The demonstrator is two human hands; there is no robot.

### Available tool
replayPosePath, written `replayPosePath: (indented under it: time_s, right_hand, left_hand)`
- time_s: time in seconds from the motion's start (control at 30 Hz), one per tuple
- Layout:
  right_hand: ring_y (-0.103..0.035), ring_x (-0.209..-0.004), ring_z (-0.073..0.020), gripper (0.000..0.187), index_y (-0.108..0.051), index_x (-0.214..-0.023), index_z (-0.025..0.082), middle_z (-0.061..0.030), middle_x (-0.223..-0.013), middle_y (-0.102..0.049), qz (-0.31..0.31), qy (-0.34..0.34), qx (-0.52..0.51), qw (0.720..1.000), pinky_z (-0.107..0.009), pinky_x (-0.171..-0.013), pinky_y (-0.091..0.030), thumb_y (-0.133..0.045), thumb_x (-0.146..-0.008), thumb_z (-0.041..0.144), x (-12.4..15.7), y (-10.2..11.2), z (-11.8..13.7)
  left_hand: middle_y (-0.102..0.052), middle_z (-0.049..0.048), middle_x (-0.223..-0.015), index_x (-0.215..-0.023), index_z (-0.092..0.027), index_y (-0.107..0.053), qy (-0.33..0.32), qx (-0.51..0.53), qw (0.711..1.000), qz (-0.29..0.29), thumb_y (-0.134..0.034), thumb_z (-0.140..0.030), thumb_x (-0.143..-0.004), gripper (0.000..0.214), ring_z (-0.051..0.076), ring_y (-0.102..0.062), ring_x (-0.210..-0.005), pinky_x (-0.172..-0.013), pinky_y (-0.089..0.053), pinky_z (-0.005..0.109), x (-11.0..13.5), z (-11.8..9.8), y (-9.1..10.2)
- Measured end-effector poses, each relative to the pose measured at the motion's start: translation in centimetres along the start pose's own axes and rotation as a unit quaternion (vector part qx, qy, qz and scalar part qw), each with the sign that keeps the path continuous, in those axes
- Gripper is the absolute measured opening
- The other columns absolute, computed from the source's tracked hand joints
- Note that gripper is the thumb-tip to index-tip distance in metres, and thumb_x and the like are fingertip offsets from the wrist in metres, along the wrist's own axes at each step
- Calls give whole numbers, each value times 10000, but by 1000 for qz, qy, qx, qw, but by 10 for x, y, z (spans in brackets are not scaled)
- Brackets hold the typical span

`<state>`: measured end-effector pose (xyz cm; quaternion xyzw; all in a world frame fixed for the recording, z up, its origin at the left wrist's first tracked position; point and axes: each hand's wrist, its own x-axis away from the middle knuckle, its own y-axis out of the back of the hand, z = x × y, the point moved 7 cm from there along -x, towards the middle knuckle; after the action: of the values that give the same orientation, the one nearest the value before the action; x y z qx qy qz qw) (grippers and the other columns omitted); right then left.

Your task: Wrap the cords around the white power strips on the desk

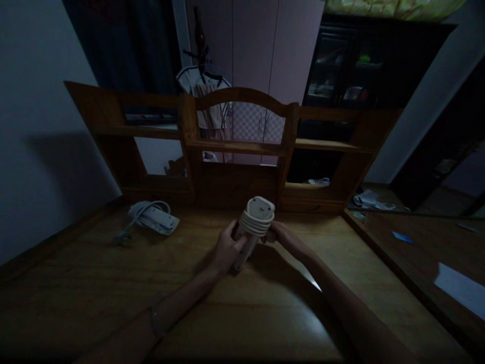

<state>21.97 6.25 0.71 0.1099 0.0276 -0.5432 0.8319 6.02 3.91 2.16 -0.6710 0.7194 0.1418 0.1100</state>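
A white power strip with its cord wound around it is tilted up above the wooden desk. My left hand grips its lower left side, fingers wrapped around the body. My right hand is closed on its right side by the coiled cord. The room is dim.
A second white power strip with a loose cord lies on the desk at the back left. A wooden shelf unit stands along the desk's far edge. Papers lie on a side surface to the right.
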Motion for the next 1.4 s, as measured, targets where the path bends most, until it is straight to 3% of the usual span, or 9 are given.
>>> replayPosePath:
  time_s: [0.1, 0.17, 0.37, 0.57, 0.7, 0.83, 1.03, 1.17, 1.4]
  right_hand:
    - [-520, -703, -143, 388, -610, -857, 143, -36, -776, -589, 33, 11, -24, 999, -258, -665, -411, -375, -906, 449, 1, -14, 9]
    - [-509, -715, -137, 330, -613, -897, 151, -28, -809, -587, 32, 21, -8, 999, -247, -659, -401, -457, -884, 442, 5, -18, 17]
    - [-508, -718, -140, 391, -635, -992, 145, -40, -888, -615, -38, 8, 67, 997, -237, -617, -399, -596, -802, 485, 10, -9, 26]
    - [-531, -693, -139, 411, -649, -1022, 139, -47, -885, -639, -41, 13, 70, 997, -235, -587, -408, -626, -780, 471, 9, -6, 26]
    - [-576, -783, -172, 433, -640, -1079, 148, -63, -946, -657, -46, 32, 75, 996, -256, -650, -437, -658, -761, 441, 11, -9, 33]
    - [-588, -877, -195, 429, -643, -1090, 156, -65, -1011, -661, -34, 43, 72, 996, -273, -726, -447, -660, -764, 435, 15, -15, 41]
    - [-537, -672, -138, 450, -674, -996, 110, -46, -815, -641, -29, 27, 100, 994, -223, -568, -388, -613, -780, 500, 17, -15, 41]
    - [-479, -584, -108, 468, -690, -866, 96, -16, -680, -583, -50, 1, 151, 987, -205, -502, -331, -586, -781, 544, 17, -11, 35]
    - [-563, -660, -165, 461, -716, -878, 105, -34, -710, -639, -72, 16, 208, 975, -225, -546, -398, -607, -759, 537, 18, -10, 40]
  left_hand:
    - [-673, 95, -1007, -1017, -113, -628, 73, 50, 996, -17, -653, -378, -724, 395, 238, -616, -902, -750, -474, 295, -8, 22, 7]
    - [-671, 92, -999, -1011, -118, -629, 82, 63, 995, -12, -654, -388, -729, 392, 233, -613, -897, -743, -469, 291, -11, 26, 7]
    - [-636, 80, -1118, -1127, -143, -576, 16, 67, 996, 48, -632, -318, -766, 406, 241, -575, -1032, -871, -440, 307, -4, 6, -7]
    - [-578, 98, -1234, -1252, -166, -481, 48, 118, 983, 133, -610, -325, -791, 505, 264, -528, -1133, -938, -410, 342, 3, -1, -15]
    - [-596, 110, -1177, -1173, -162, -509, 52, 112, 984, 127, -635, -382, -791, 459, 256, -545, -1100, -920, -418, 337, -7, 2, -8]
    - [-585, 105, -1196, -1188, -188, -502, 76, 109, 980, 147, -717, -415, -710, 571, 255, -576, -1041, -851, -453, 326, -14, 10, -4]
    - [-639, 102, -1117, -1150, -152, -585, 83, 88, 980, 161, -686, -432, -741, 505, 268, -587, -1015, -822, -453, 314, -12, 13, -2]
    - [-671, 97, -1016, -1100, -139, -623, 120, 124, 971, 168, -678, -427, -753, 455, 224, -620, -881, -737, -454, 280, -10, 24, -5]
    - [-679, 97, -925, -1022, -116, -661, 217, 221, 933, 181, -749, -380, -680, 440, 186, -618, -741, -668, -458, 270, -10, 38, -9]
